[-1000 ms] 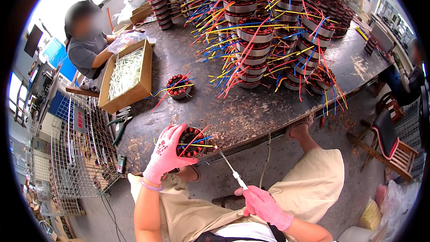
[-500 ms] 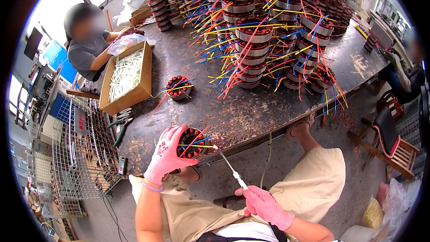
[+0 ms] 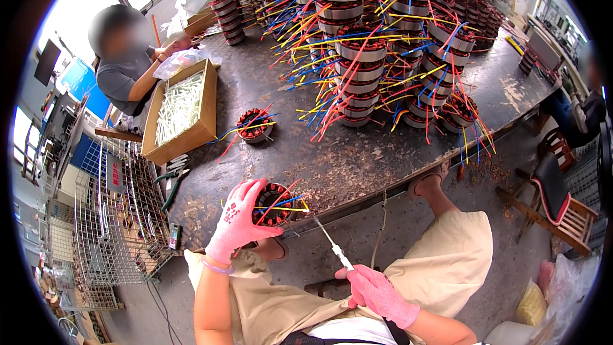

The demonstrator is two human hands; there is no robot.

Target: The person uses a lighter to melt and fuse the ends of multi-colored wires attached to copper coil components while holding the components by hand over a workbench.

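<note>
My left hand (image 3: pixel 238 220), in a pink glove, is wrapped round the side of a motor stator (image 3: pixel 273 204) at the table's near edge. From this stator red, blue and yellow lead wires (image 3: pixel 290 202) stick out to the right, their ends close together. My right hand (image 3: pixel 381 295), also gloved in pink, grips the white handle of a thin metal rod-like tool (image 3: pixel 331 243). Its slender tip points up and left, just below the wire ends. Farther back on the table, a second stator (image 3: pixel 255 126) stands alone with its wires spread out.
Tall stacks of stators (image 3: pixel 359 76) with loose wires fill the table's far side. A cardboard box (image 3: pixel 182 112) of white sleeves stands at left, near a seated co-worker (image 3: pixel 128 64). Green-handled pliers (image 3: pixel 172 190) lie by the table's left edge, beside wire baskets (image 3: pixel 118 211).
The bright glow at the wire ends is gone, and those ends now bend downward slightly. Both my hands stay almost in place. The co-worker's hands have shifted.
</note>
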